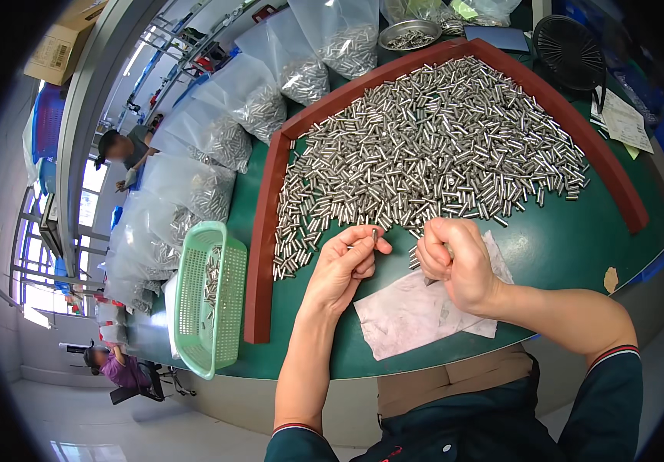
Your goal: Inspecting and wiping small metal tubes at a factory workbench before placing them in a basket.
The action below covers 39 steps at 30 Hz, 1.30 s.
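My left hand pinches a small metal cylinder between thumb and fingertips, over the near edge of a wide heap of short silvery metal cylinders. To its right, my right hand is closed with the fingers curled in. Whatever those fingers hold is hidden. Below both hands lies a stained, whitish cloth, partly under my right hand. A reddish-brown wooden frame borders the heap on the left, far and right sides.
A light green plastic basket with some cylinders stands left of the frame. Clear bags of cylinders line the table's left and far edge. A metal bowl and a black fan stand at the back. Two people are further left.
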Motion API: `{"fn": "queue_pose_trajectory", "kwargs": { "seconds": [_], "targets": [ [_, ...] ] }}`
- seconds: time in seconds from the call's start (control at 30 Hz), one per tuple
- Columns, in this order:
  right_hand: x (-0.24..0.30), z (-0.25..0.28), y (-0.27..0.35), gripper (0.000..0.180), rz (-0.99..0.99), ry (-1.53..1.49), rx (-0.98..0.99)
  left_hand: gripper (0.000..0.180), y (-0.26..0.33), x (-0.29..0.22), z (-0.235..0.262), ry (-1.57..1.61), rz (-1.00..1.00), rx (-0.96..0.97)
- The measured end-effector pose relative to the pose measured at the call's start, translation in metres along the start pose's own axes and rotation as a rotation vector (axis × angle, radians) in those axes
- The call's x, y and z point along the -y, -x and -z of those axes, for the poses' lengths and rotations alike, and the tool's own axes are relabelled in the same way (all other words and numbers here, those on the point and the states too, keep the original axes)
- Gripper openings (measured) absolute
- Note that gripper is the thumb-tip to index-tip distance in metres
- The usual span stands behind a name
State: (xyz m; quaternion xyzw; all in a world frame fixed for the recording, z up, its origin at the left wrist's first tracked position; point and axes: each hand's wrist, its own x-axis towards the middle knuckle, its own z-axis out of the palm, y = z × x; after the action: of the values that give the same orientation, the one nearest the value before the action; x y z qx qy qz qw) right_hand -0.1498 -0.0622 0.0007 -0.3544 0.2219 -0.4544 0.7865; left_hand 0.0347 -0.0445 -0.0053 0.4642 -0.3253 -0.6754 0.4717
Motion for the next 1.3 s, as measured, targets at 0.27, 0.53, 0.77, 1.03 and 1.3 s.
{"fn": "queue_pose_trajectory", "kwargs": {
  "seconds": [0.27,0.53,0.77,1.03,1.3],
  "targets": [
    [0.0,0.001,0.001,0.038,0.016,0.023,0.016,0.012,0.013,-0.005,-0.014,-0.429,-0.08,0.004],
    [0.003,0.001,0.001,0.037,0.103,-0.023,-0.025,0.014,0.026,0.01,-0.046,-1.198,-0.193,0.015],
    [0.001,0.002,0.003,0.036,0.116,0.039,-0.03,0.015,0.024,0.015,-0.044,-1.135,-0.15,-0.007],
    [0.0,0.001,0.004,0.036,0.058,-0.006,-0.025,0.014,0.024,0.014,-0.043,-1.134,-0.168,-0.012],
    [0.0,0.0,0.005,0.037,0.058,-0.009,-0.024,0.014,0.024,0.014,-0.043,-1.125,-0.167,-0.015]
  ]
}}
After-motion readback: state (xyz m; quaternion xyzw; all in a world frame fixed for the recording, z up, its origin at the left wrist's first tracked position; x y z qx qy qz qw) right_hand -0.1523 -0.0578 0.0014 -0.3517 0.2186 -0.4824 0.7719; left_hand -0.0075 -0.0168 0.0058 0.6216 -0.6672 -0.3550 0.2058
